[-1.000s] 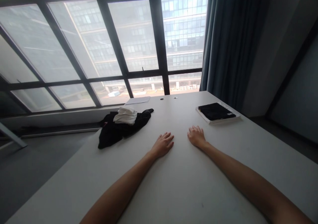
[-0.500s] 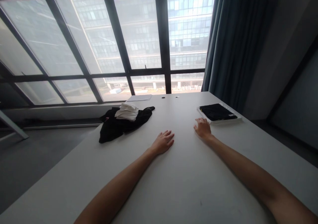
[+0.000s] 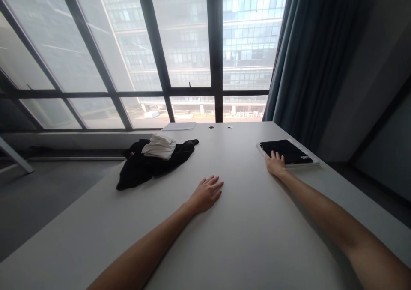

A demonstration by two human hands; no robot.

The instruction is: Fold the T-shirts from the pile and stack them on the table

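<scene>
My left hand (image 3: 206,193) lies flat on the white table (image 3: 237,230), palm down with the fingers spread, holding nothing. At the near left corner of a folded stack, my right hand (image 3: 276,163) has its fingers stretched out and apart over the edge. That stack has a folded black cloth (image 3: 285,150) on top, with a small white label at its near right corner. Beneath it, folded white cloth (image 3: 305,165) shows at the rim. Left of my left hand, a crumpled black garment (image 3: 138,170) lies in a loose heap with a bunched white cloth (image 3: 160,146) on it.
White paper (image 3: 180,126) lies at the table's far edge. Near it are a dark round spot (image 3: 211,127) and a small white piece (image 3: 230,127). Beyond the table stand large windows, with a dark blue curtain (image 3: 302,67) at the right.
My right hand has moved right, from beside the stack onto its near left edge, and its fingers have spread. My left hand stays flat on the table. The view has shifted slightly.
</scene>
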